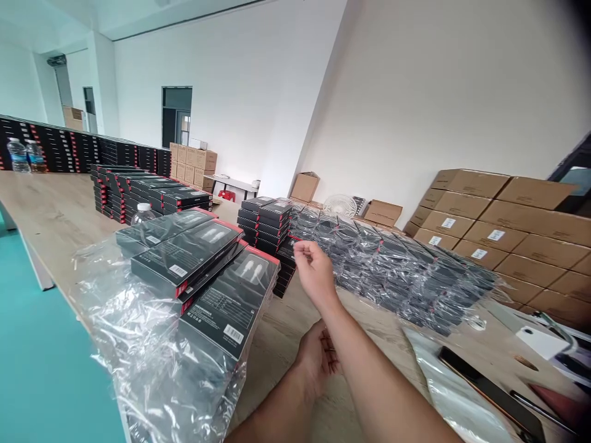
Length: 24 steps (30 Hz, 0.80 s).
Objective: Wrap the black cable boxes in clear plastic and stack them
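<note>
My right hand (pixel 317 274) is raised at the near right side of a stack of black boxes with red edges (pixel 272 224). Its fingers are curled in, and whatever may be between them is hidden. Below it, over the wooden table, is my left hand (pixel 314 357), palm turned to the right. Its fingers are loosely bent with gaps between them, partly behind my right forearm, and nothing shows in them. To the left lie black cable boxes (pixel 219 301) in clear plastic wrap (pixel 152 363), with pictures of white connectors and barcodes.
Plastic-wrapped black boxes (pixel 383 264) fill the table's right side. A phone (pixel 489 394) lies on clear bags (pixel 443 381) at front right. Brown cartons (pixel 521 227) are piled behind. More black boxes (pixel 152 191) and water bottles (pixel 18 155) stand at left.
</note>
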{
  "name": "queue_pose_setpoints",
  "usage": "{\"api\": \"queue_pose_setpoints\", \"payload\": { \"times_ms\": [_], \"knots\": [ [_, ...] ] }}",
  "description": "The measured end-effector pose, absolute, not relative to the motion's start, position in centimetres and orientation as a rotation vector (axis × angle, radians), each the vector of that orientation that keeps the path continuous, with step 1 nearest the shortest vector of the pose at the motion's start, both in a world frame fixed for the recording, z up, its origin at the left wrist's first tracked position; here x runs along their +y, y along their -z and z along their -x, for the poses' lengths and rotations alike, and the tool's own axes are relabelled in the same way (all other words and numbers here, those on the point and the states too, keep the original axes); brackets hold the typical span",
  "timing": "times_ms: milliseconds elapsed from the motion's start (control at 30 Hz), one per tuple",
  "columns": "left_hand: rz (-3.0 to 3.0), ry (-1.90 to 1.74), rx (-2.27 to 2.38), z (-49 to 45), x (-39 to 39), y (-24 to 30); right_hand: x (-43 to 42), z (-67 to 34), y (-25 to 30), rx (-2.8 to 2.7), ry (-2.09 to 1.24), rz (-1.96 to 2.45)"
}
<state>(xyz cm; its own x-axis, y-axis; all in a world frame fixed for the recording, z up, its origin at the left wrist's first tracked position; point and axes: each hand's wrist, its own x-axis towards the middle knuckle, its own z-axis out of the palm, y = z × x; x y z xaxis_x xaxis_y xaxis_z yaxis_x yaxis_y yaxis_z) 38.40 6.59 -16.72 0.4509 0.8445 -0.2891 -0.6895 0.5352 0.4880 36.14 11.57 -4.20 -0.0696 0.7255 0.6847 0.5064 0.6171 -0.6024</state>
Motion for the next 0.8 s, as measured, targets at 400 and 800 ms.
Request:
{"api": "queue_pose_setpoints", "payload": {
  "times_ms": [400, 800],
  "knots": [
    [-0.09, -1.017, 0.393, -37.8, 6.7, 17.7, 15.6, -42.5, 9.0, -2.213, 0.543, 1.243],
    [-0.359, -0.704, 0.39, -37.1, 5.1, 17.4, -4.7, -55.3, 14.8, -2.316, 0.228, 1.215]
  ]
}}
